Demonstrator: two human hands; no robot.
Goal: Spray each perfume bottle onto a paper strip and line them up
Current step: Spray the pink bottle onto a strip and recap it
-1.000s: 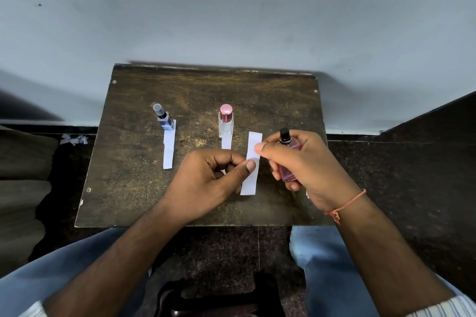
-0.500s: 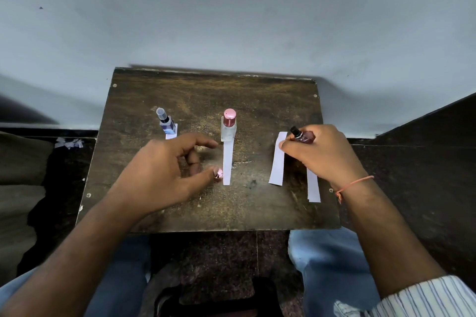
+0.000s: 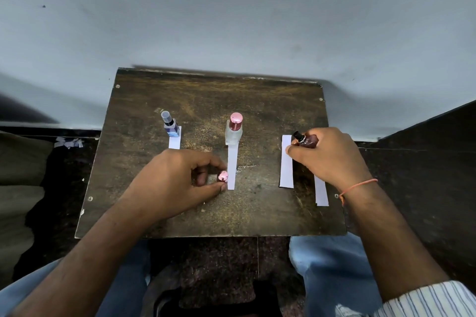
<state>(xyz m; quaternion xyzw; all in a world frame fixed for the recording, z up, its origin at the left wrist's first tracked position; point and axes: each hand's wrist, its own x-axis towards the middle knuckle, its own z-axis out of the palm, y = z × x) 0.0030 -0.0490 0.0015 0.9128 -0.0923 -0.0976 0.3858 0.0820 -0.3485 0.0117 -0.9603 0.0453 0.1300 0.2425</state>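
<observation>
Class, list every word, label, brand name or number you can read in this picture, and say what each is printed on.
None can be read.
Blue bottle: no legible label.
Clear bottle with pink cap: plain.
Dark red bottle in the right hand: mostly covered.
Paper strips: blank.

No readable text, labels, brand names, numbers or signs are showing anywhere (the three perfume bottles (image 3: 233, 128) are showing no legible lettering, and the paper strips (image 3: 286, 162) are lying blank and white).
</observation>
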